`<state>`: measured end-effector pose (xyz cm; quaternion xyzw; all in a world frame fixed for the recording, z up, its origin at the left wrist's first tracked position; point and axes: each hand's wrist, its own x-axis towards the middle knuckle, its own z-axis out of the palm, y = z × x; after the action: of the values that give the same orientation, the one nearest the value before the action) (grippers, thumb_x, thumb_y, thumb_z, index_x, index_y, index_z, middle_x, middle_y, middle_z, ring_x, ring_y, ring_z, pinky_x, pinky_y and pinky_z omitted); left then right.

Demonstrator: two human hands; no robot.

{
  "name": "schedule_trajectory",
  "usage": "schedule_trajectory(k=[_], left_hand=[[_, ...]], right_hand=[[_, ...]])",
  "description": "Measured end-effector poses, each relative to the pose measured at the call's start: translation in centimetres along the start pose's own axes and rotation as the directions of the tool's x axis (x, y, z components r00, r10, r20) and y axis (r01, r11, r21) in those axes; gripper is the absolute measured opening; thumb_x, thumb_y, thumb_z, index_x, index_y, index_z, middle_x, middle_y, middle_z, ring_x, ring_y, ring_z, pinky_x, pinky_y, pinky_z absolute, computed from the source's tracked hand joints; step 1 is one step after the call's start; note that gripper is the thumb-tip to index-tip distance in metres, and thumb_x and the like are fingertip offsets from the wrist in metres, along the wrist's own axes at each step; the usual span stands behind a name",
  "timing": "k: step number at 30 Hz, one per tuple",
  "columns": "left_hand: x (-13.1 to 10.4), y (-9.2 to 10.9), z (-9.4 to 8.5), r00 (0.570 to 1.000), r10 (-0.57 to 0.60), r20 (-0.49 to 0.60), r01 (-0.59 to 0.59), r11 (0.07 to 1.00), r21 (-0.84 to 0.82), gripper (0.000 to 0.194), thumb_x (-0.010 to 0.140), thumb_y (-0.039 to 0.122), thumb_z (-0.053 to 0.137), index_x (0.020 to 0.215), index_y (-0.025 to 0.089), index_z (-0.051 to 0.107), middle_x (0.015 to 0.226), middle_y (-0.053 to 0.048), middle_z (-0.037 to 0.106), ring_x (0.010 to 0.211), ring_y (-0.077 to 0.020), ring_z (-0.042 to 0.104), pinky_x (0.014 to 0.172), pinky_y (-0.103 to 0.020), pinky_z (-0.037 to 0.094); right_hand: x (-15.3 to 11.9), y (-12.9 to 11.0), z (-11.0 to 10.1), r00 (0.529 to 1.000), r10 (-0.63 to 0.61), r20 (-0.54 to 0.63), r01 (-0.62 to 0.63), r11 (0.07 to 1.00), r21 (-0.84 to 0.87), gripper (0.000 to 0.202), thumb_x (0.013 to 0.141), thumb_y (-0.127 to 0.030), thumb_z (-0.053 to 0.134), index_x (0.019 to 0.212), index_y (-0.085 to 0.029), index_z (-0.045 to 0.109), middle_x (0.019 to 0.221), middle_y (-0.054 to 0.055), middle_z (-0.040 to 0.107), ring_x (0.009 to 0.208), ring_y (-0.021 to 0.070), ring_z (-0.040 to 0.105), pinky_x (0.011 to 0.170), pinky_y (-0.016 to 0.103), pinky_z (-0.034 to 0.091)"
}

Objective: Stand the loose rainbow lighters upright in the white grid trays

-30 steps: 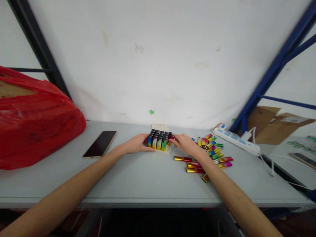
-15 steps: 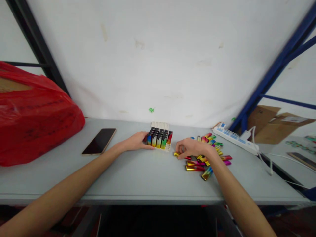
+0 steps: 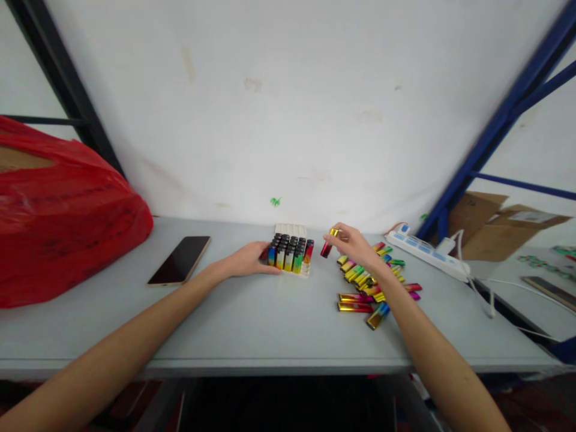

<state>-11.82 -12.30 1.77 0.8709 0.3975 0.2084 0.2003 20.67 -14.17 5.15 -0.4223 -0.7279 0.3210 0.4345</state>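
Several black-topped lighters (image 3: 288, 254) stand upright in rows in a white tray (image 3: 304, 270) on the grey table. My left hand (image 3: 252, 258) grips the left side of this lighter block, thumb in front and fingers behind. Between the fingertips of my right hand (image 3: 350, 243), a red and gold lighter (image 3: 330, 243) is held tilted above the table, right of the tray and apart from it. A loose pile of shiny coloured lighters (image 3: 360, 277) lies under and beside my right forearm.
A black phone (image 3: 180, 260) lies at the left, near a large red plastic bag (image 3: 72, 216). On the right are a white power strip (image 3: 427, 255) with cables, a blue metal frame (image 3: 504, 123) and cardboard boxes (image 3: 495, 231). The table's front edge (image 3: 288, 366) runs across below.
My right hand has risen from the pile with the red and gold lighter, which has gone from lying on the table to tilted in the air. My left hand has stayed at the block.
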Motion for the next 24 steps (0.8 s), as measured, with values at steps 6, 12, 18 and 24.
schedule_trajectory(k=[6,12,18,24], left_hand=[[0.0,0.3,0.0,0.999,-0.022,0.026,0.022,1.000,-0.008,0.069,0.072,0.071,0.078,0.116,0.019,0.070,0.112,-0.008,0.077,0.097,-0.0300,0.070,0.084,-0.034,0.053],[0.0,0.5,-0.1,1.000,0.005,0.023,-0.003,0.998,-0.055,0.068,0.071,0.071,0.078,0.114,0.019,0.071,0.111,-0.008,0.078,0.098,-0.0303,0.071,0.086,-0.034,0.054],[-0.1,0.5,-0.1,1.000,0.011,0.022,-0.009,0.998,-0.060,0.069,0.071,0.071,0.077,0.116,0.019,0.071,0.109,-0.008,0.078,0.097,-0.0308,0.070,0.085,-0.035,0.054],[-0.1,0.4,-0.1,1.000,-0.016,0.022,0.017,1.000,-0.015,0.072,0.072,0.072,0.077,0.119,0.018,0.070,0.118,-0.010,0.076,0.102,-0.0316,0.070,0.088,-0.035,0.053]], right_hand=[[0.0,-0.8,1.3,0.979,0.205,0.019,-0.184,0.831,0.525,0.043,0.077,-0.054,0.082,0.082,-0.022,0.053,0.078,0.002,0.074,0.052,0.0094,0.052,0.052,0.024,0.040],[0.0,-0.9,2.1,0.953,0.280,0.119,-0.282,0.668,0.689,0.033,0.080,-0.034,0.080,0.106,-0.021,0.065,0.095,0.006,0.077,0.076,0.0138,0.068,0.077,0.027,0.057],[-0.4,-1.5,2.8,0.957,0.224,0.182,-0.288,0.690,0.664,0.037,0.083,-0.030,0.069,0.119,-0.023,0.062,0.089,0.002,0.071,0.075,0.0164,0.070,0.077,0.032,0.059],[-0.3,-1.1,3.6,0.964,0.146,0.224,-0.258,0.734,0.628,0.034,0.085,-0.042,0.070,0.111,-0.024,0.056,0.083,-0.001,0.066,0.058,0.0124,0.057,0.054,0.026,0.046]])
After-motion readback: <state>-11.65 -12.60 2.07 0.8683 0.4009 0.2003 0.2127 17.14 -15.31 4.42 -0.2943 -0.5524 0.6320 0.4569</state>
